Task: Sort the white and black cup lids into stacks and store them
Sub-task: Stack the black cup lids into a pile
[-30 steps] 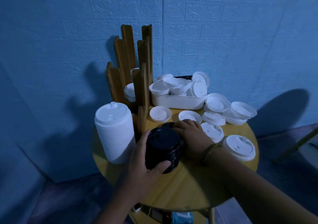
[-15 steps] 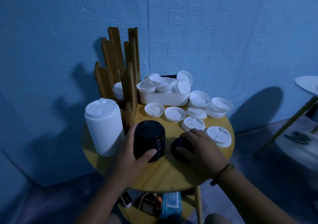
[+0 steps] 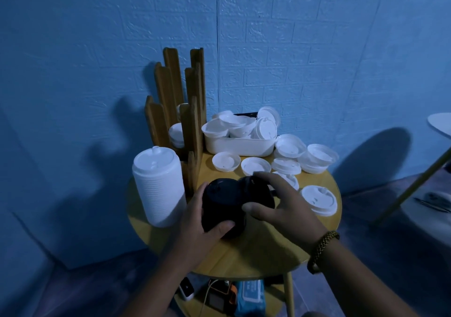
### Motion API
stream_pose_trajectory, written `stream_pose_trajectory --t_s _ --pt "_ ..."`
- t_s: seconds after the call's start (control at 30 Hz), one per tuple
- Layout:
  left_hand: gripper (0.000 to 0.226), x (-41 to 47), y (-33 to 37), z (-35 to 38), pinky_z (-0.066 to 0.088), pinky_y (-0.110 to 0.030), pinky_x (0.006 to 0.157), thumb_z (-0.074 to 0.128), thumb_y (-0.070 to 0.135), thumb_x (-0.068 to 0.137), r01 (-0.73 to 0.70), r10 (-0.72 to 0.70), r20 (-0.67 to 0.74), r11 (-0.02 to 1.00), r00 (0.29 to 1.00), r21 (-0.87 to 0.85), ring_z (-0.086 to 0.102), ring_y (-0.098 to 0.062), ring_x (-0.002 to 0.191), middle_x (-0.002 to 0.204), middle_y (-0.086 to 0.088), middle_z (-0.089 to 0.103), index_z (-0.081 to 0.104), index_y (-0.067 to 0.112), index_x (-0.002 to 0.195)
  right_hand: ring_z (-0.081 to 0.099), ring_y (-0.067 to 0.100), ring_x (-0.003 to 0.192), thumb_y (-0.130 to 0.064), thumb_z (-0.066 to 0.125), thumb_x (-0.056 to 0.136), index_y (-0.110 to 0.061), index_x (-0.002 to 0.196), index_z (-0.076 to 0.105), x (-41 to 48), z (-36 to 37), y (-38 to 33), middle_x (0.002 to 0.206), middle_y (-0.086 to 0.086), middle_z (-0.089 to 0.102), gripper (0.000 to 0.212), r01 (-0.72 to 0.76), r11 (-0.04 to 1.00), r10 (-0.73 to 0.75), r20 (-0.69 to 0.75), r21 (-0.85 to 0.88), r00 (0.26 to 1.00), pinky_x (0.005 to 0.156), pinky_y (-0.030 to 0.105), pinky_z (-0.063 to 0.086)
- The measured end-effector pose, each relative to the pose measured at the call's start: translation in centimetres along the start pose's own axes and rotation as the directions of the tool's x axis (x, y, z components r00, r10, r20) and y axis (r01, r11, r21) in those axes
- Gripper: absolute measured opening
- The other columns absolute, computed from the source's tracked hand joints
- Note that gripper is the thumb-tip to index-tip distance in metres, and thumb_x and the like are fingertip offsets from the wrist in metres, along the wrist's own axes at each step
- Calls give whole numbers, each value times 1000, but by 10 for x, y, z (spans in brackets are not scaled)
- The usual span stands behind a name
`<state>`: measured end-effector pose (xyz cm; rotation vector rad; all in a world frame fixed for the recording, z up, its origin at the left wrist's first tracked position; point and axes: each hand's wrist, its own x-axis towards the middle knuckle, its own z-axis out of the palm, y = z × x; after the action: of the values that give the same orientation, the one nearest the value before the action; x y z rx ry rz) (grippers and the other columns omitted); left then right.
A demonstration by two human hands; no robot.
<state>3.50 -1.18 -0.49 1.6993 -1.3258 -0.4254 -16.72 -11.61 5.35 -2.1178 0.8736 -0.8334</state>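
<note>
A stack of black lids (image 3: 220, 207) stands on the round wooden table (image 3: 244, 248). My left hand (image 3: 197, 221) grips its near left side, thumb across the front. My right hand (image 3: 283, 202) holds a single black lid (image 3: 256, 190) tilted against the stack's upper right edge. A tall stack of white lids (image 3: 158, 185) stands to the left. Loose white lids (image 3: 256, 165) lie scattered behind the hands, and one more white lid (image 3: 319, 199) sits at the right.
A wooden slotted rack (image 3: 180, 112) stands at the back left with white lids in it. A white tub (image 3: 239, 144) full of white lids sits against the blue wall. Small items lie on the shelf (image 3: 219, 299) under the table. Another table's edge (image 3: 439, 121) shows at far right.
My right hand lifted the black lid off the table and brought it left to the top of the black stack. My left hand stays on the stack.
</note>
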Motion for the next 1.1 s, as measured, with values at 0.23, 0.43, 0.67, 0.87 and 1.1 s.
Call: stream_pose_trajectory --t_s 0.23,0.43,0.67,0.87,1.1 --pt "80 0 4 -3 42 -13 85 79 54 80 27 -25 45 999 999 -34 44 12 115 125 37 43 25 61 137 38 -6 124 -57 77 75 -37 142 47 20 21 -18 134 -28 39 75 186 972 -164 154 -141 974 102 18 39" --pt "78 -1 5 -2 46 -18 84 79 59 77 54 -48 91 997 995 -63 47 8 119 129 31 48 26 62 135 36 -5 122 -57 75 78 -36 142 48 32 20 -25 138 -24 40 73 229 948 -167 266 -221 949 102 19 37" --pt "78 -3 8 1 47 -20 89 78 62 74 75 -67 79 991 995 -107 49 3 122 131 29 51 31 59 136 37 0 132 -58 75 78 -39 143 47 36 14 -27 145 -21 38 74 215 956 -134 355 -200 925 111 34 40" --pt "78 -5 10 1 45 -16 88 81 55 77 88 -84 60 994 995 -65 47 10 114 123 36 46 21 74 123 38 8 124 -77 66 69 -29 145 38 20 31 -31 138 -10 36 94 23 952 -5 61 -306 998 102 24 39" --pt "79 -4 11 2 39 -12 82 81 48 81 112 -105 80 990 991 -84 43 7 114 122 37 43 23 62 132 45 7 113 -62 72 76 -24 138 49 21 31 -30 121 -12 43 76 28 965 -17 46 -261 999 97 27 47"
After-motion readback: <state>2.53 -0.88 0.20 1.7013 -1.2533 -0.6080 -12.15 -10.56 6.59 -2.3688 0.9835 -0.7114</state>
